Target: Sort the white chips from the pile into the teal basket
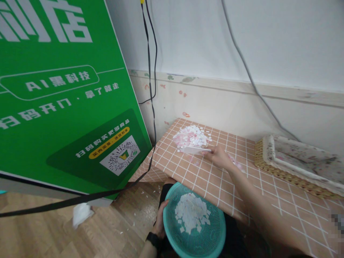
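Observation:
My left hand (160, 219) wears a dark wristband and grips the left rim of a teal plastic basket (168, 229), which sits at my lap just under the table edge. A heap of small white paper pieces (190, 211) lies inside the basket. Out over the table, my right hand (216, 156) is closed on the end of a thin white flat card (193, 150). The card rests against the near side of a pile of small white and pink paper pieces (191, 136) on the checked tablecloth.
A brown tablecloth with white grid lines covers the table (204, 175). A cloth-lined wicker basket (264, 156) stands at the right by the wall. On the left rises a green printed cabinet (61, 89), with a black strap (150, 89) hanging past it. A white plastic bag (82, 214) lies on the floor.

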Action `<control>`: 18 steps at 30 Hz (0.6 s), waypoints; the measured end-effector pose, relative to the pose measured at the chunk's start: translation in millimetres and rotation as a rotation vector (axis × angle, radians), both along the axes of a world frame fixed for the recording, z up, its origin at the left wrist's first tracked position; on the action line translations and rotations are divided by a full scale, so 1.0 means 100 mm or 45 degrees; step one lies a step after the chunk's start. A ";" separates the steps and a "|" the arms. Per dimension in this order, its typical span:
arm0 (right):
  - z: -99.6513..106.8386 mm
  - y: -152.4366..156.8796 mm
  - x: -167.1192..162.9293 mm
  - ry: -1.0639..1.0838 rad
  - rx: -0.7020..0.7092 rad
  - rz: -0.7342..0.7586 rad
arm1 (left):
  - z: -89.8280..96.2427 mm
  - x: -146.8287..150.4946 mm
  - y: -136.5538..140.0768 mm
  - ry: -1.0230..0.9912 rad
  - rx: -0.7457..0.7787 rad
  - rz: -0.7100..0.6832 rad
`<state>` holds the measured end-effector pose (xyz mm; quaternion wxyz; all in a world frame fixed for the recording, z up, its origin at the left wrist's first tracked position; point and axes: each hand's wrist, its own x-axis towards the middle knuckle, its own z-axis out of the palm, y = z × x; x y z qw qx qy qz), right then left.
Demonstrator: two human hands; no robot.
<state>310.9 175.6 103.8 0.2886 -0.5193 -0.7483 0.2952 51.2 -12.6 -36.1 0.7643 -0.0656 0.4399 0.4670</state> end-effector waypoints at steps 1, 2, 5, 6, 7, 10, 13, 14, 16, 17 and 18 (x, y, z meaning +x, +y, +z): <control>0.00 0.01 -0.03 0.013 -0.002 0.009 | -0.03 0.00 0.00 0.012 0.064 -0.002; 0.00 0.03 -0.06 0.028 -0.007 0.023 | -0.06 0.00 -0.01 0.028 0.108 -0.013; 0.02 0.09 -0.06 0.063 -0.044 0.108 | -0.12 0.00 -0.02 0.045 0.152 -0.037; 0.03 0.11 -0.04 0.067 -0.058 0.140 | -0.12 0.00 -0.02 0.045 0.150 -0.038; 0.04 0.13 -0.02 0.068 -0.066 0.166 | -0.11 0.00 -0.02 0.042 0.146 -0.037; 0.07 0.18 0.01 0.059 -0.039 0.182 | -0.09 0.01 -0.02 0.053 0.145 -0.029; 0.08 0.19 -0.05 0.058 -0.003 0.158 | -0.06 0.01 -0.02 0.090 0.156 -0.036; 0.08 0.18 -0.09 0.060 -0.003 0.153 | -0.06 0.01 -0.02 0.106 0.167 -0.032; 0.07 0.16 -0.15 0.068 -0.010 0.158 | -0.07 0.01 -0.02 0.122 0.191 -0.025; 0.06 0.15 -0.16 0.074 -0.020 0.169 | -0.07 0.01 -0.02 0.119 0.198 -0.025; 0.06 0.14 -0.16 0.079 -0.039 0.187 | -0.07 0.01 -0.02 0.105 0.195 -0.033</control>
